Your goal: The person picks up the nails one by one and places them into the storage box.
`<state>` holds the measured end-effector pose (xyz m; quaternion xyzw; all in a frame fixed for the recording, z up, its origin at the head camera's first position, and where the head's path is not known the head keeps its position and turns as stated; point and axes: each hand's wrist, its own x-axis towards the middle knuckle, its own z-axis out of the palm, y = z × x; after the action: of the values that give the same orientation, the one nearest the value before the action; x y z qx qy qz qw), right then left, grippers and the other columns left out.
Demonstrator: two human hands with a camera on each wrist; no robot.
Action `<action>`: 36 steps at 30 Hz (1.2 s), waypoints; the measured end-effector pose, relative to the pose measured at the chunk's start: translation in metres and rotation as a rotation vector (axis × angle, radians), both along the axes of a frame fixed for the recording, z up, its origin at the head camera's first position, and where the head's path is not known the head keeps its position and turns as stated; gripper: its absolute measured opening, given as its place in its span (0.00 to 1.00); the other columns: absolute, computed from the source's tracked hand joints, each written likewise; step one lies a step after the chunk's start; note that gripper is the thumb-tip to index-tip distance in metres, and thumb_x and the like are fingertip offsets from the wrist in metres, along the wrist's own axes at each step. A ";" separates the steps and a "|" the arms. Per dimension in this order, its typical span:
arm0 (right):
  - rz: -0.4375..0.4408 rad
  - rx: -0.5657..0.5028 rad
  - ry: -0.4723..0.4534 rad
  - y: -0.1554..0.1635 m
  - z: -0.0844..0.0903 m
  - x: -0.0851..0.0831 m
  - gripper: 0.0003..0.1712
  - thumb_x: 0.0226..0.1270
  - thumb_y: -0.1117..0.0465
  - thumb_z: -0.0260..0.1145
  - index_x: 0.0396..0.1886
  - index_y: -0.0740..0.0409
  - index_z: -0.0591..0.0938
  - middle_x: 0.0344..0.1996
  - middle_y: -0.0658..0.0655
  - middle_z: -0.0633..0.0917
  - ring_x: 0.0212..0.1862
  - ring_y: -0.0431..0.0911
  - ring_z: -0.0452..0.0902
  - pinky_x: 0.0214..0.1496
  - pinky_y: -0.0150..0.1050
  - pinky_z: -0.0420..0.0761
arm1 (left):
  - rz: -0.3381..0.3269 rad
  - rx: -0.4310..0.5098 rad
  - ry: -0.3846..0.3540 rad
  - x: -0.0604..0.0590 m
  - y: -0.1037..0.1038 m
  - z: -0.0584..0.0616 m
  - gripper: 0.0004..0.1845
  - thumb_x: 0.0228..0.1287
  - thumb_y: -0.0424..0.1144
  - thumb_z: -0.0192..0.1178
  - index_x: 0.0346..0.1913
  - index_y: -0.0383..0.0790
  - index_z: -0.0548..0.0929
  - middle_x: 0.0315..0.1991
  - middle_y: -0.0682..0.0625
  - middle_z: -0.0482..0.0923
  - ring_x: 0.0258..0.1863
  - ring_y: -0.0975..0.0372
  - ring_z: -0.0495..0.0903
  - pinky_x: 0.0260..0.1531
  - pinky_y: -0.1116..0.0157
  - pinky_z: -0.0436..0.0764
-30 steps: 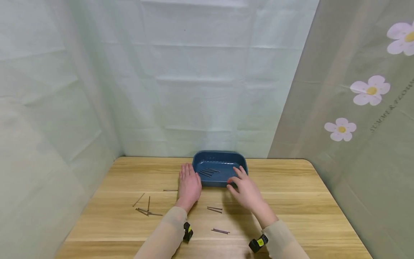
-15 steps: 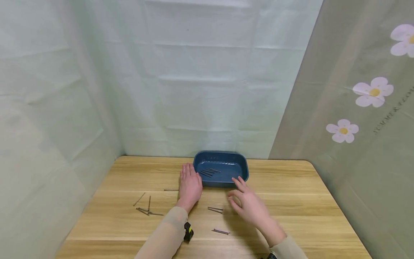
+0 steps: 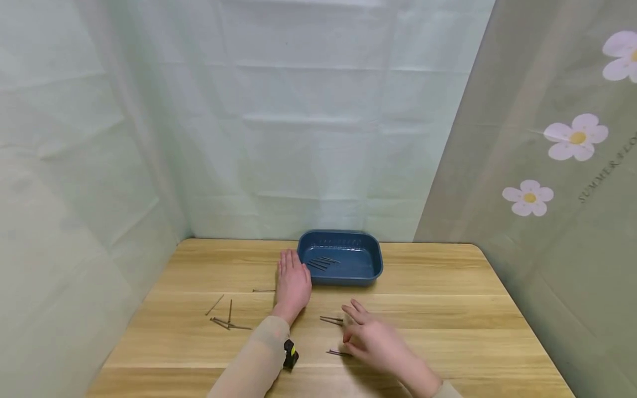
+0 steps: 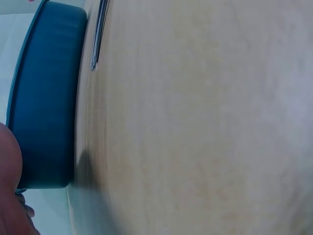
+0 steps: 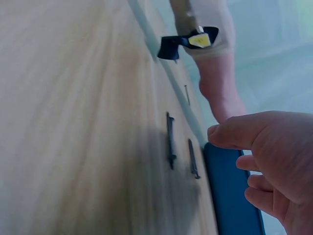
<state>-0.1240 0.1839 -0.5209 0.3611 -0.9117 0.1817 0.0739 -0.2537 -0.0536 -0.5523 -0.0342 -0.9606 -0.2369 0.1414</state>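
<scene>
Two nails (image 3: 330, 320) on desk (image 3: 448, 309) just left of right hand (image 3: 370, 337), fingers loose, holding nothing, left hand (image 3: 292, 284) flat beside blue tray (image 3: 370, 273).

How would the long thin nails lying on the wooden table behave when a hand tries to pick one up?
The nails near the right hand look straight and metallic, so probably stiff. They lie flat on the smooth table, so likely hard to pinch. Round shanks may roll if nudged.
</scene>
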 end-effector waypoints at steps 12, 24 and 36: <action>0.032 0.063 -0.023 -0.010 -0.010 0.009 0.07 0.62 0.59 0.80 0.29 0.44 0.89 0.72 0.65 0.78 0.76 0.65 0.70 0.69 0.56 0.79 | 0.005 -0.009 -0.004 0.000 0.001 0.004 0.31 0.87 0.40 0.43 0.80 0.19 0.59 0.81 0.26 0.56 0.83 0.37 0.53 0.80 0.42 0.56; 0.065 0.072 0.056 -0.014 -0.018 0.010 0.07 0.60 0.61 0.81 0.28 0.45 0.90 0.69 0.65 0.82 0.73 0.65 0.74 0.66 0.52 0.82 | 0.009 -0.023 -0.017 0.004 0.001 0.005 0.31 0.86 0.40 0.42 0.79 0.19 0.59 0.81 0.26 0.57 0.83 0.37 0.52 0.80 0.41 0.57; 0.046 0.108 0.078 -0.018 -0.021 0.009 0.11 0.58 0.60 0.79 0.23 0.45 0.84 0.69 0.63 0.82 0.73 0.63 0.74 0.60 0.45 0.86 | 0.002 0.009 -0.027 0.002 0.001 0.005 0.31 0.86 0.40 0.43 0.80 0.20 0.59 0.81 0.27 0.56 0.83 0.37 0.51 0.80 0.42 0.54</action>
<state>-0.1149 0.1664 -0.5423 0.3921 -0.9081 0.1196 0.0854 -0.2519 -0.0527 -0.5476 -0.0292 -0.9614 -0.2415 0.1287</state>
